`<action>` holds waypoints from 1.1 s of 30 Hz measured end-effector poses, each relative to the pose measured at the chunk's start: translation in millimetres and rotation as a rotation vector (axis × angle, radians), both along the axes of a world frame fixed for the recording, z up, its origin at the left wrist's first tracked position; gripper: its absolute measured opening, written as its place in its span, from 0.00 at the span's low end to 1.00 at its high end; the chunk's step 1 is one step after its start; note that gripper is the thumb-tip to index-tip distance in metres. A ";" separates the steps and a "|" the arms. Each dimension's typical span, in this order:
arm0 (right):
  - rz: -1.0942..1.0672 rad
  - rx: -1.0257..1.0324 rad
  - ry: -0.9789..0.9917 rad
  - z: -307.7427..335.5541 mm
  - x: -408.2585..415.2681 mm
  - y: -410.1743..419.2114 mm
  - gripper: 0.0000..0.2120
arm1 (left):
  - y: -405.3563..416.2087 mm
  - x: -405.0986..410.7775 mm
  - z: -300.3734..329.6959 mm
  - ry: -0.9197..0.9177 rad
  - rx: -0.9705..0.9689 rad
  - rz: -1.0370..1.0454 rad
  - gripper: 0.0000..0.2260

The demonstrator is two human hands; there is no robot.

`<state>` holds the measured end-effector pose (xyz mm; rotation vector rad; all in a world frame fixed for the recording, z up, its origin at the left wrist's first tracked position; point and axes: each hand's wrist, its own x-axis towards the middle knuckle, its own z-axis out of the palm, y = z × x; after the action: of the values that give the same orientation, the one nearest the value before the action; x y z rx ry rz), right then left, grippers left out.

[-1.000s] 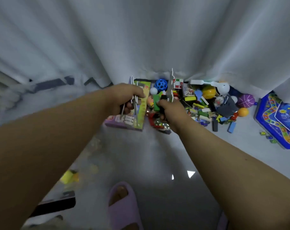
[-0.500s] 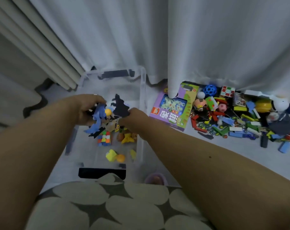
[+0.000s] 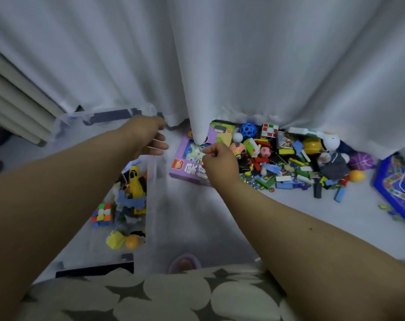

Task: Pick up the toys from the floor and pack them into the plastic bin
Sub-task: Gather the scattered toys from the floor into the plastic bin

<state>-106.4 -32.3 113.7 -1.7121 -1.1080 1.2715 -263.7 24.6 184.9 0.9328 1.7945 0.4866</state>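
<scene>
Both arms outstretched; left hand (image 3: 148, 135) fingers relaxed, right hand (image 3: 217, 161) loosely curled, empty.

Dim, cool bluish indoor light, soft glow through the curtain (image 3: 243, 54) across the top of the frame, faint diffuse shadows, no glare, mild overall softness, strong wide-angle bending at the edges, forearms stretched in the lower corners

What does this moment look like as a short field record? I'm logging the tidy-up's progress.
bin: clear plastic bin on floor, partly filled
in bin: yellow banana toy, colour cube
on floor: purple box, blue holed ball, toy pile
left hand: over bin, holding nothing
right hand: loosely curled, above purple box
</scene>
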 end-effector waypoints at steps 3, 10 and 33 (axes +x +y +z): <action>-0.109 -0.046 -0.077 -23.9 47.9 0.9 0.06 | 14.9 59.1 -11.6 0.048 0.017 -0.214 0.09; -0.288 -0.192 -0.177 -74.6 138.3 -3.1 0.04 | 33.2 152.3 -83.4 0.139 -0.002 -0.392 0.10; -0.397 -0.226 0.308 -149.6 193.2 34.4 0.04 | 68.4 228.8 -201.9 0.380 0.503 -0.555 0.16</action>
<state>86.8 2.1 -35.9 -1.7153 -0.4325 1.3770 -35.0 93.0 -17.0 1.9105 1.6565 0.4234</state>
